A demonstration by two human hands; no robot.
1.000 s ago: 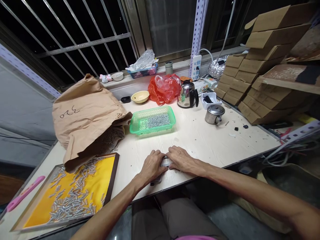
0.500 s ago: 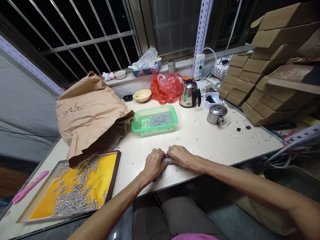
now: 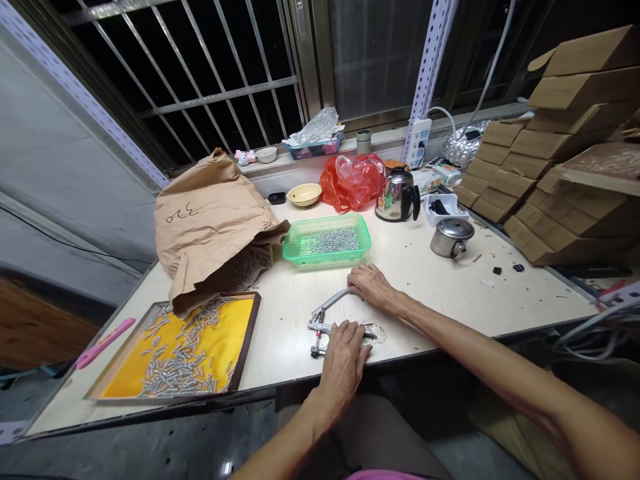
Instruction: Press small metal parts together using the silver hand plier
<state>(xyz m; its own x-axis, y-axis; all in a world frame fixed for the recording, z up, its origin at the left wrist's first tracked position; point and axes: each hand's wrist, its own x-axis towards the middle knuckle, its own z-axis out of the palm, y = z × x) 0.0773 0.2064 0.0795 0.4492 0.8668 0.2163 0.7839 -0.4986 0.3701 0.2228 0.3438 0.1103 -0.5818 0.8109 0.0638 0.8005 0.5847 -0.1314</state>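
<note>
A grey metal lever tool (image 3: 320, 326), plier-like, lies on the table near its front edge. Its upper handle (image 3: 333, 301) is swung up from the body, and a small coil spring shows at the hinge. The end of that handle is in my right hand (image 3: 373, 287), fingers closed round it. My left hand (image 3: 345, 347) lies over the tool's lower part, pressing and gripping it; the palm hides what is beneath. Left of the tool, a yellow-lined tray (image 3: 220, 347) holds many small metal pins (image 3: 175, 370). A green plastic basket (image 3: 325, 259) behind the hands contains similar small metal pieces.
A brown paper bag (image 3: 215, 220) slumps over the tray's back edge. Farther back stand a kettle (image 3: 395, 197), a lidded metal mug (image 3: 450, 239), a red plastic bag (image 3: 350, 183) and a cream bowl (image 3: 304, 195). Cardboard boxes (image 3: 565, 153) are stacked at right. A pink-handled tool (image 3: 105, 343) lies far left.
Both hands were close together over the lever tool; now the right hand has raised the upper handle and the left has moved onto the lower part. The camera view has shifted.
</note>
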